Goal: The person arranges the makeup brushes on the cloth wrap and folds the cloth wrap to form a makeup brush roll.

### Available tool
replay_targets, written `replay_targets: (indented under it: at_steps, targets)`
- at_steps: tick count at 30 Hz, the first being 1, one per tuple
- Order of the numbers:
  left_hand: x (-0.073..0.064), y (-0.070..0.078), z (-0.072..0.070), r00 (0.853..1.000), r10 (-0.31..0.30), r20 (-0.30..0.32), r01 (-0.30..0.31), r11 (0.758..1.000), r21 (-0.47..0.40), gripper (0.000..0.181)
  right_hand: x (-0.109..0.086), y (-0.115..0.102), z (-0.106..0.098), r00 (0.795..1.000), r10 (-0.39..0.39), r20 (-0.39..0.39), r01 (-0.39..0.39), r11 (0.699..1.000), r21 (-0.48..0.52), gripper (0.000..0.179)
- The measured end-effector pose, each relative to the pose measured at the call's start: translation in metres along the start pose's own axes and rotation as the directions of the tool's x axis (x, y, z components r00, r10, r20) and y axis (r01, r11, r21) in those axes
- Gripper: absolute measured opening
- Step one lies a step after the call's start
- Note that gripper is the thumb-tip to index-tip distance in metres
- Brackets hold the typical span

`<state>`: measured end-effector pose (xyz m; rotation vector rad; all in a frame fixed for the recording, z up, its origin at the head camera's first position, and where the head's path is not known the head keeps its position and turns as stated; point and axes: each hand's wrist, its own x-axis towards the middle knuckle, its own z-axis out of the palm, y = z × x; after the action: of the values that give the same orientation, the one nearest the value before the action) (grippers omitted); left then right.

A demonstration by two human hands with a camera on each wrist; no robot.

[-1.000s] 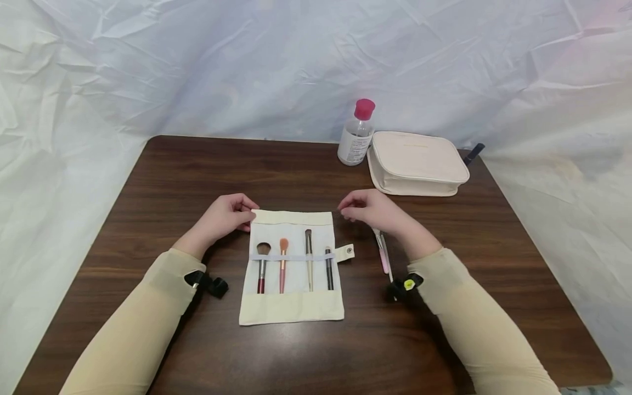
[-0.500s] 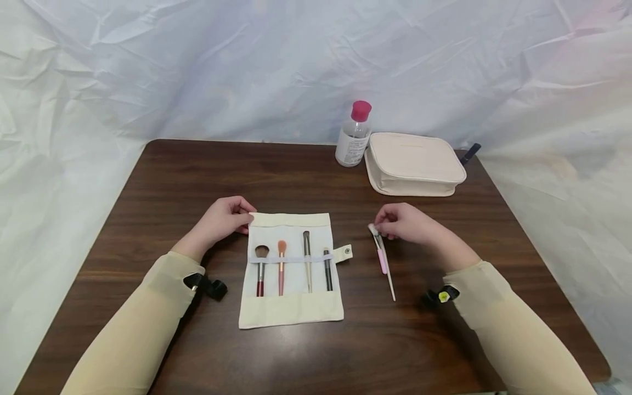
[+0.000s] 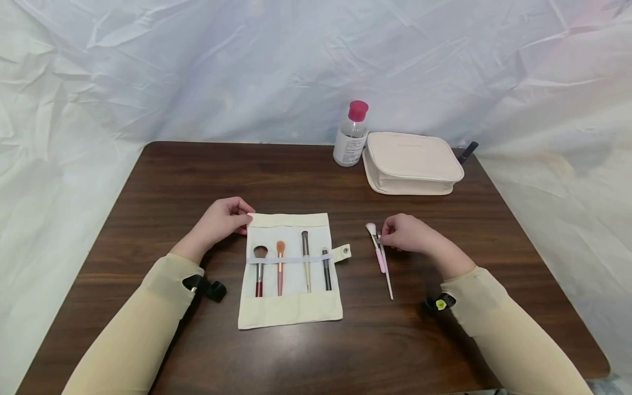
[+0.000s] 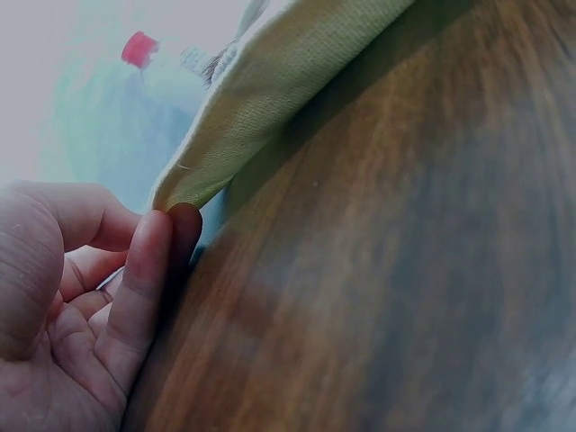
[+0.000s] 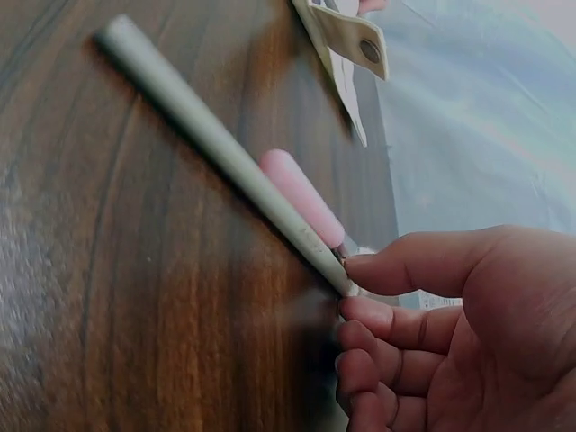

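A cream fabric brush roll [image 3: 291, 314] lies unfolded in the middle of the table. My left hand [image 3: 222, 224] pinches its far left corner between thumb and finger. Tucked under its elastic band are a dark red-handled brush [image 3: 259, 277], a pink brush [image 3: 280, 274], a pale-handled brush [image 3: 307, 271] and a black brush [image 3: 327, 271]. Right of the roll, my right hand [image 3: 411, 235] pinches a slim pale makeup brush [image 5: 211, 135] near its bristle end, which the fingers hide. Alongside it lies a short pink-handled brush [image 3: 379, 259] with white bristles.
At the back right stand a clear bottle [image 3: 350, 140] with a red cap and a cream zipped pouch [image 3: 413, 162]. A black tube [image 3: 468, 152] pokes out behind the pouch. The snap tab [image 3: 342, 253] sticks out from the roll's right side.
My right hand has moved from beside the roll's far right corner, rightward and nearer, to the two loose brushes and now pinches the pale one. The left hand keeps its corner.
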<state>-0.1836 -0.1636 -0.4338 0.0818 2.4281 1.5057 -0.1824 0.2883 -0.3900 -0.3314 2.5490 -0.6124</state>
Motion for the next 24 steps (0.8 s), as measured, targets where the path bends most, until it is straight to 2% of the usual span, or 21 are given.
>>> replay_targets:
  at_steps: [6,17,21,24]
  targets:
    - [0.001,-0.001,0.001,1.000,0.008,-0.002,-0.008,1.000,-0.009,0.017,0.000,-0.006,0.002,0.999,0.041,-0.003,-0.041,0.997,-0.064,0.019]
    - [0.001,-0.001,0.000,1.000,0.005,-0.009,-0.005,1.000,0.002,0.017,0.003,-0.011,0.005,0.997,0.066,-0.037,-0.071,0.981,-0.183,0.018]
    - [0.000,0.000,0.000,1.000,0.003,-0.003,-0.003,1.000,-0.012,0.017,0.004,-0.008,0.006,0.997,0.063,-0.038,-0.068,0.986,-0.152,0.017]
    - [-0.001,0.001,0.001,1.000,0.006,-0.001,-0.006,1.000,-0.013,0.018,0.003,-0.005,0.005,0.997,0.057,-0.046,-0.061,0.994,-0.087,0.015]
